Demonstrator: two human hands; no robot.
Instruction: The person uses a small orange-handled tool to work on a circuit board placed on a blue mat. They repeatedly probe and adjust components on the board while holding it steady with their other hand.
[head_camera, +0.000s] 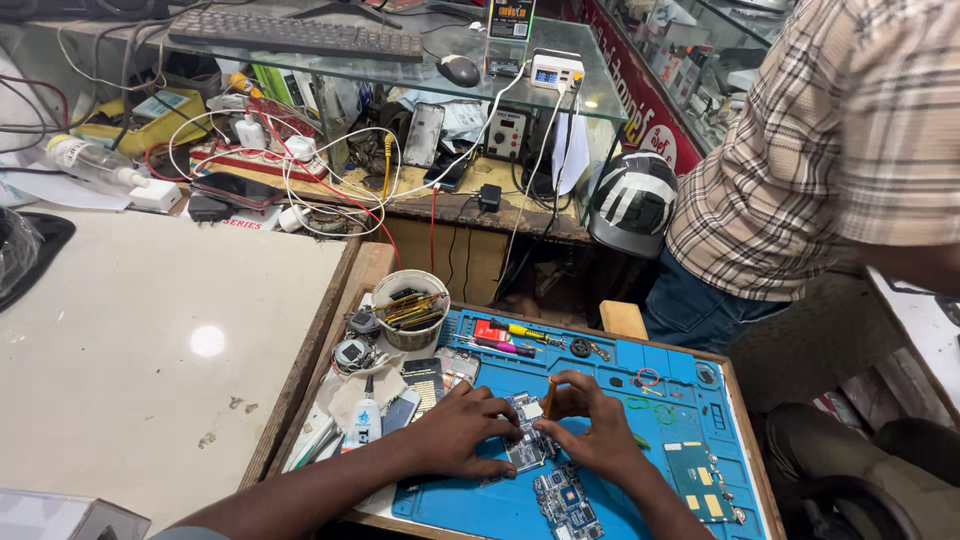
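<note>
While both hands, left hand (462, 432) and right hand (590, 428), close their fingers on the small circuit board (527, 438) lying on the blue mat (620, 385), steady, even pressure seems wisest.

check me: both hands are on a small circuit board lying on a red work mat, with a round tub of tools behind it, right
Not quite: the head view shows the work mat is blue, not red. Both the left hand and right hand are on the small circuit board, with the round tub of tools behind.

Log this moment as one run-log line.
left hand: steadies circuit board | right hand: pinches board's edge | surface: blue repair mat | nearby: second board
</note>
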